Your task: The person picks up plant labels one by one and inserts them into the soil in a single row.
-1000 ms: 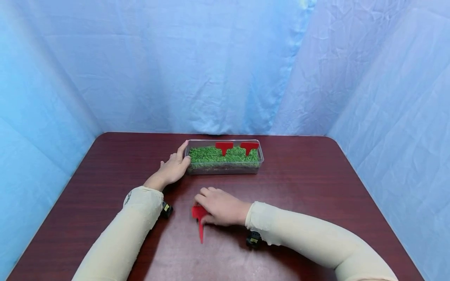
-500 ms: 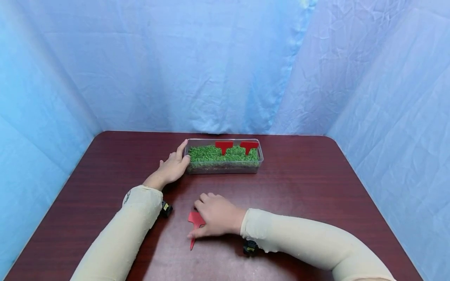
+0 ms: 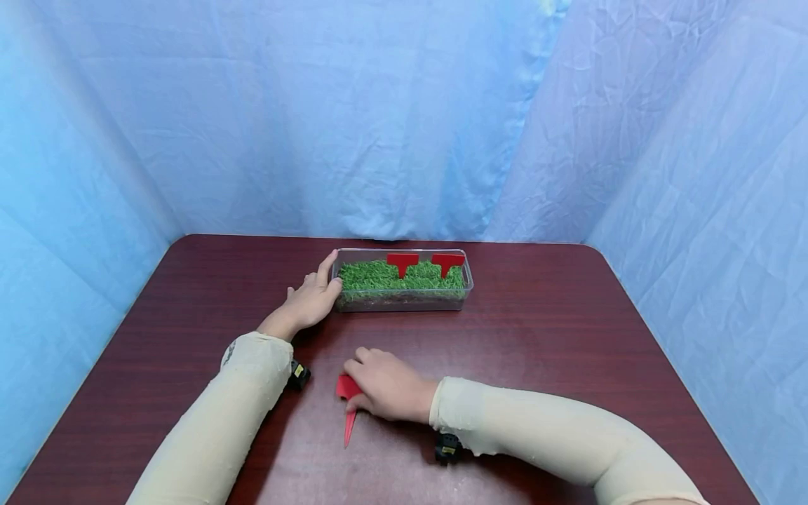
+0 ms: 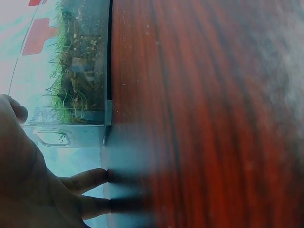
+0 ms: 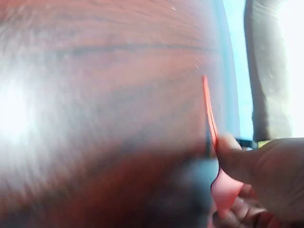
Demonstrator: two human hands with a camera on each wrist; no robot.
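A: Looking down at the dark red wooden bench, we have our right hand pinching the flat red plastic plant marker by its wide head, thumb and fingers curled onto it. A second ago it lay flat under our palm with its stake pointing toward us; now the head is tipped up off the wood and only the pointed stake trails down to the bench.

B: Agreed, and the right wrist view shows the same thing: the marker is seen edge-on, a thin red line, with our fingers closed on its lower part. So we judge the pick-up is as good as made; it is in hand rather than merely covered.

A: Our left hand has not shifted. It rests with straight, relaxed fingers against the left end of the clear plastic rectangular box of green grass, steadying it without gripping.

B: The left wrist view has the box wall just beside those fingertips. Two more red markers already stand upright along the far side of the grass, toward the right end, well apart from the one we hold.
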